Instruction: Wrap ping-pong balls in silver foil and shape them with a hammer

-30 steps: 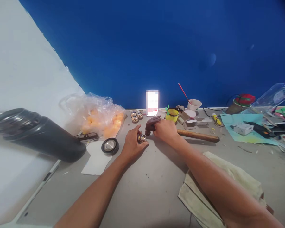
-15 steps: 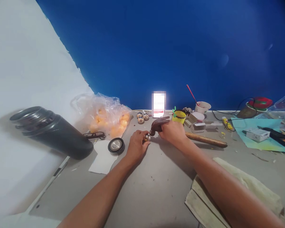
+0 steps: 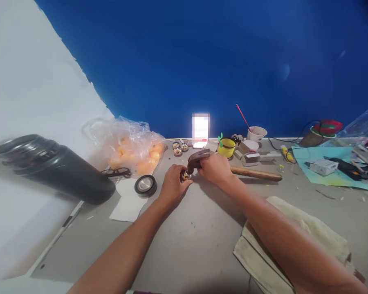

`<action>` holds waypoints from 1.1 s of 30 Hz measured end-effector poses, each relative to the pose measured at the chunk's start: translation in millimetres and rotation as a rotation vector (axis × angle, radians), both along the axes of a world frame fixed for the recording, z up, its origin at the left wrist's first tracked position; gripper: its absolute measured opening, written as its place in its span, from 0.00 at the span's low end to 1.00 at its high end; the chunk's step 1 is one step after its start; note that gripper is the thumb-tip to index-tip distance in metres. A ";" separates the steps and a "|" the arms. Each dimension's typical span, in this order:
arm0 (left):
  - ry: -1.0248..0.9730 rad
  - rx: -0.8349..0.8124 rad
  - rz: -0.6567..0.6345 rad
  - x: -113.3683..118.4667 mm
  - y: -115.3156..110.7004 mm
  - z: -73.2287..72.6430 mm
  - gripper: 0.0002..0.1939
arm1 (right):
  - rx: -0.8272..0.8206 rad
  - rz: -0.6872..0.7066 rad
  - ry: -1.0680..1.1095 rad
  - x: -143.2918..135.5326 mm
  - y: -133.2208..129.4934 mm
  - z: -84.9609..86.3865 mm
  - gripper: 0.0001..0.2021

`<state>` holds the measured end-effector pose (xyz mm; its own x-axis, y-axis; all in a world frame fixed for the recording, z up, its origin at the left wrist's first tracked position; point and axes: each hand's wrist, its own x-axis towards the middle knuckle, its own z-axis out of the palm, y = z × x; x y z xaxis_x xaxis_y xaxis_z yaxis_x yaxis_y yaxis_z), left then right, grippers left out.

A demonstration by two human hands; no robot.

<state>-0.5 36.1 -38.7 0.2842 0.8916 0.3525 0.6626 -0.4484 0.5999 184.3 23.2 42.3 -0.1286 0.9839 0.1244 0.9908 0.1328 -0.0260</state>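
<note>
My left hand [image 3: 173, 184] rests on the grey table, its fingers and thumb closed around the sides of a small shiny metallic ball [image 3: 187, 175]. In my right hand [image 3: 216, 168] is a claw hammer [image 3: 197, 159], gripped close to its dark head. The wooden handle sticks out to the right behind my wrist. The striking face is right at the top of the ball; whether it touches cannot be made out. Behind my hands, several similar shiny balls [image 3: 178, 151] sit grouped near the wall.
A large dark flask [image 3: 67, 171] lies tilted at left, near a round lid [image 3: 145, 185] on white paper. Behind are a bag of orange balls [image 3: 131, 151], a lit phone [image 3: 200, 130], a yellow cup [image 3: 226, 148] and a paper cup [image 3: 257, 134]. A folded cloth [image 3: 263, 253] lies under my right forearm.
The hammer head has moved slightly left and closer over the ball. My left hand keeps its hold. The whole view has shifted a little, so things appear farther left.
</note>
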 end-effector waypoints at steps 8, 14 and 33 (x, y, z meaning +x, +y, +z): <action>0.053 -0.043 0.054 4.0 -1.5 3.1 0.16 | -0.009 0.005 -0.032 -4.0 -3.9 5.9 0.16; 0.044 -0.007 0.050 1.6 1.0 2.5 0.14 | 0.019 0.036 -0.015 -9.5 -7.6 5.6 0.16; 0.077 0.057 0.027 -0.6 2.2 -2.4 0.18 | 0.019 -0.014 -0.013 -2.6 -2.9 5.1 0.16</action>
<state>-1.1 38.2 -41.1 0.2887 0.8782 0.3813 0.7178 -0.4621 0.5209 181.8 20.3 47.4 -0.1169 0.9830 0.1417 0.9928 0.1195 -0.0103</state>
